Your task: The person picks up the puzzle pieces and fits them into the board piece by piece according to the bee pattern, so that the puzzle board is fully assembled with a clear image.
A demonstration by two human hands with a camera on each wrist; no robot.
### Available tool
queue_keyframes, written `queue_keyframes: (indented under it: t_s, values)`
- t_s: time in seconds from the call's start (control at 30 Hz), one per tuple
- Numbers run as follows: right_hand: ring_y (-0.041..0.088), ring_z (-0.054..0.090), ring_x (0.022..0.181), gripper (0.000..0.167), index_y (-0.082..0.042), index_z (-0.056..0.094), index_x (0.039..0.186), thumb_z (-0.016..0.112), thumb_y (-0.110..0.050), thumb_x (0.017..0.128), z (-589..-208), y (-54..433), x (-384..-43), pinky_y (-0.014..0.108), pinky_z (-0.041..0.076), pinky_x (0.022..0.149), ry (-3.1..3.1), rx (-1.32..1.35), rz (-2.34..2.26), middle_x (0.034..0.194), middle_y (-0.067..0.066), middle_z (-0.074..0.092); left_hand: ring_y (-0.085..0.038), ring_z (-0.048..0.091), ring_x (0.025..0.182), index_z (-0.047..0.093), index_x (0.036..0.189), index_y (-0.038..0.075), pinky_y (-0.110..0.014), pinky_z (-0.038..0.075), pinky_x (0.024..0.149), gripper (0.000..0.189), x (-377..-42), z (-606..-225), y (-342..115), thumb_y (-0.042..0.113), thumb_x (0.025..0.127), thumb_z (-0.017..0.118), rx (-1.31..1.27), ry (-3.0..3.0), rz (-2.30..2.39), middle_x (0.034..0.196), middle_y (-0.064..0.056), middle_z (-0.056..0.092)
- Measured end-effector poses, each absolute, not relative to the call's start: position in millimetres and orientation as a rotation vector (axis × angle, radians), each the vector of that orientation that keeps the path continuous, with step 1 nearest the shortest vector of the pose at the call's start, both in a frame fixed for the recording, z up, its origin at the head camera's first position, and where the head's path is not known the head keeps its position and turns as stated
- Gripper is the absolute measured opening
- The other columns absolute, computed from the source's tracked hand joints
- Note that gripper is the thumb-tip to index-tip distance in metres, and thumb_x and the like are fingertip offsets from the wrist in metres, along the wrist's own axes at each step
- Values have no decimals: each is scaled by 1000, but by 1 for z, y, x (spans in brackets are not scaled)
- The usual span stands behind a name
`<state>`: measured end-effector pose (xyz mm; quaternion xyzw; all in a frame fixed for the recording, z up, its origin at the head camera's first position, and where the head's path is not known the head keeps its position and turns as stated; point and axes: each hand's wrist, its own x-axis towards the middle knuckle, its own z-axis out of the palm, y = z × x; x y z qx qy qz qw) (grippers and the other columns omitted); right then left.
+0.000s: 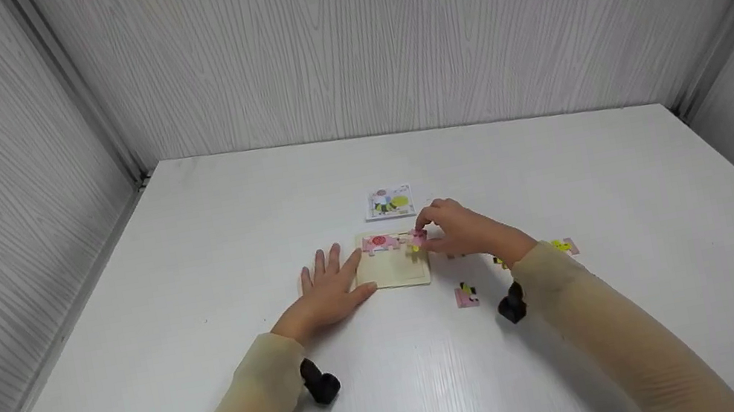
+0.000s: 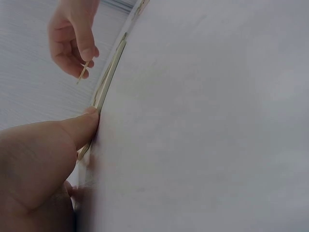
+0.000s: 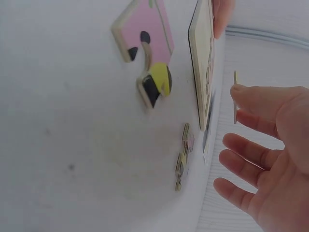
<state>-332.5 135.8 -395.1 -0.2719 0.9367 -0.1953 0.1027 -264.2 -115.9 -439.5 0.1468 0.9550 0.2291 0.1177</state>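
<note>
A small wooden puzzle tray point(image 1: 393, 271) lies in the middle of the white table, with pink pieces point(image 1: 380, 243) fitted along its far edge. My left hand point(image 1: 327, 290) lies flat beside the tray's left edge, fingers straight, thumb tip point(image 2: 89, 121) touching the tray's rim point(image 2: 108, 77). My right hand point(image 1: 456, 229) hovers over the tray's far right corner and pinches a thin pink puzzle piece point(image 1: 419, 236), seen edge-on as the piece point(image 3: 235, 96) between thumb and forefinger. The same pinch shows in the left wrist view, on the piece point(image 2: 83, 72).
A printed picture card point(image 1: 390, 203) lies just beyond the tray. Loose pink and yellow pieces lie to the right: one piece point(image 1: 466, 294) near my right wrist, another piece point(image 1: 564, 246) farther right. Grey wood-grain walls enclose the table on three sides.
</note>
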Motion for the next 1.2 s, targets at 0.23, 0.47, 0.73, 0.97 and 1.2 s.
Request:
queue_keyframes:
  t_s: [0.23, 0.47, 0.73, 0.97, 1.2]
  values:
    - [24, 43, 105, 26, -10, 60, 112, 62, -23, 89, -400, 127, -338, 39, 39, 91, 2790, -784, -472, 113, 9, 51, -38, -15, 137, 14, 151, 18, -57, -9, 104, 71, -263, -440, -115, 53, 94, 41, 419, 2786, 685, 154, -17, -6]
    - [21, 42, 100, 27, -13, 61, 113, 61, -27, 91, -405, 118, -342, 35, 43, 84, 2786, -693, -383, 113, 7, 50, -38, -14, 138, 14, 151, 18, -58, -8, 105, 72, -264, -442, -115, 54, 94, 40, 417, 2802, 634, 154, -17, -5]
    - [22, 44, 97, 27, -13, 61, 115, 60, -26, 91, -408, 116, -347, 34, 44, 78, 2772, -647, -376, 109, 7, 49, -39, -13, 137, 15, 150, 18, -59, -7, 104, 71, -265, -442, -114, 53, 94, 40, 438, 2805, 651, 154, -18, -4]
    - [22, 44, 96, 25, -13, 63, 112, 60, -25, 91, -408, 115, -351, 35, 43, 78, 2771, -679, -400, 108, 8, 50, -38, -13, 138, 16, 150, 18, -59, -7, 104, 71, -265, -442, -115, 52, 94, 41, 438, 2810, 664, 154, -18, -4]
    - [22, 45, 93, 24, -11, 65, 110, 61, -24, 90, -407, 113, -351, 37, 43, 80, 2783, -718, -411, 105, 9, 51, -38, -12, 138, 16, 150, 18, -59, -6, 104, 71, -266, -442, -116, 52, 94, 41, 436, 2809, 669, 154, -18, -4]
